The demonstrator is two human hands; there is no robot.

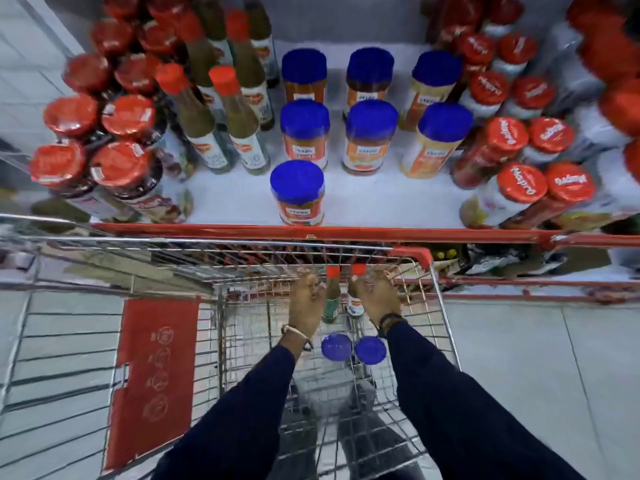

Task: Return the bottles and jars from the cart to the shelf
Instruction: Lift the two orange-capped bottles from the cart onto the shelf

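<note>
Left hand: the left hand (304, 303) is down inside the cart (446, 327), fingers wrapped round the green sauce bottle (331, 303) below its red cap.
Right hand: the right hand (375, 296) is clamped on the second sauce bottle (355, 299), label facing the camera.
Reason for grip: both bottles are held upright by the upper body, 1 per hand; judged, this allows lifting 2 at once clear of the wire basket.
Remaining in cart: 2 blue-lidded jars (336, 346) stand touching each other, just behind the hands.
Shelf: the shelf (363, 202) sits directly ahead of the cart; matching red-capped sauce bottles (207, 133) stand left of the blue-lidded jars on the shelf (298, 192), with bare shelf in front of them.
Progress: judged part done; 4 items not yet returned.
Hidden: fingertips and bottle bases are masked by the hands and wire.
Unclear: label text is blurred; the brand is unreadable.
Cut off: the red-lidded jars (519, 183) at the right edge run out of frame.
</note>
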